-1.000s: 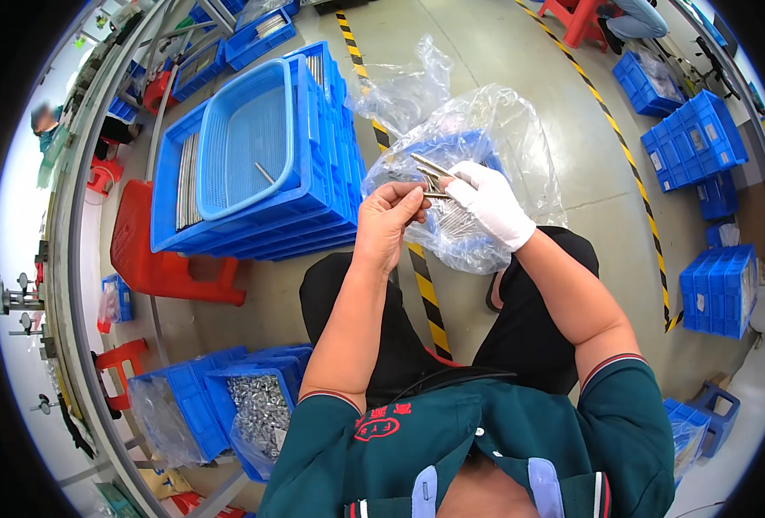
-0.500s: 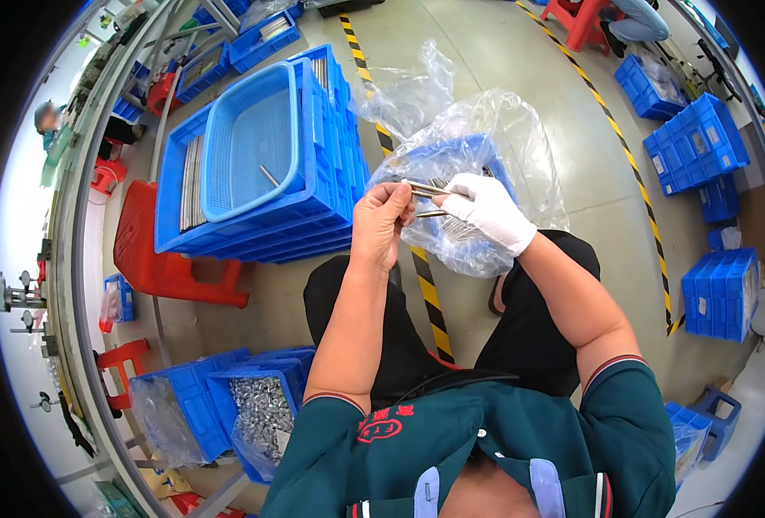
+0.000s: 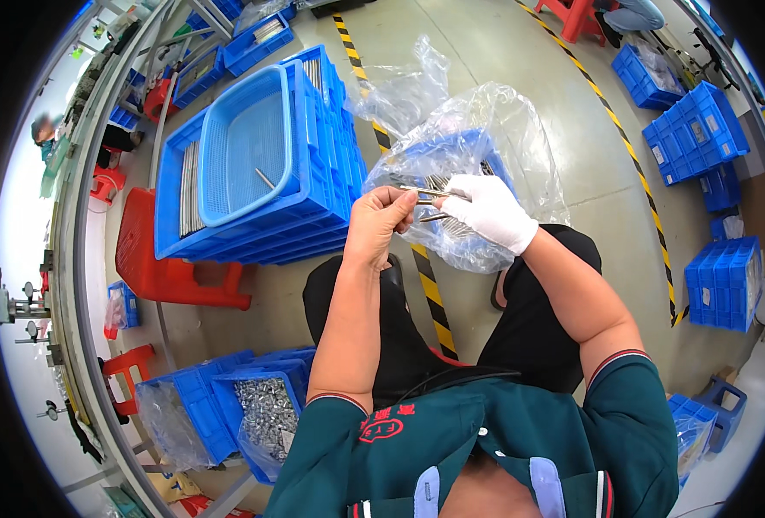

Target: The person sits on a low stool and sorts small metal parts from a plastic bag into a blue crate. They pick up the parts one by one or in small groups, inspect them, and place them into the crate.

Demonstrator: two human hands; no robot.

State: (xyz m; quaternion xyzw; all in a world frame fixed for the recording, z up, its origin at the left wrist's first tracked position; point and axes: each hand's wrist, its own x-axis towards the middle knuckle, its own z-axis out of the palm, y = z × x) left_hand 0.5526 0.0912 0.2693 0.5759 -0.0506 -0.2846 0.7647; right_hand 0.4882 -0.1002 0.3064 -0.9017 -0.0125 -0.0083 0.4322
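Observation:
Over the bagged bin, my bare left hand pinches the end of a thin metal rod between thumb and fingers. My right hand, in a white glove, is closed around several metal rods, whose ends stick out toward the left hand. Below and behind the hands, a blue bin lined with a clear plastic bag holds more such rods. To the left, a light blue mesh basket with one metal rod in it rests on a stack of blue crates.
Rows of metal rods lie in the top crate. A red stool stands beside the stack. Lower left, a blue bin holds small metal parts. Blue crates line the right side, past yellow-black floor tape.
The rod ends between my hands are spread differently, and my left fingers have shifted slightly on them. My gloved right hand stays in almost the same place.

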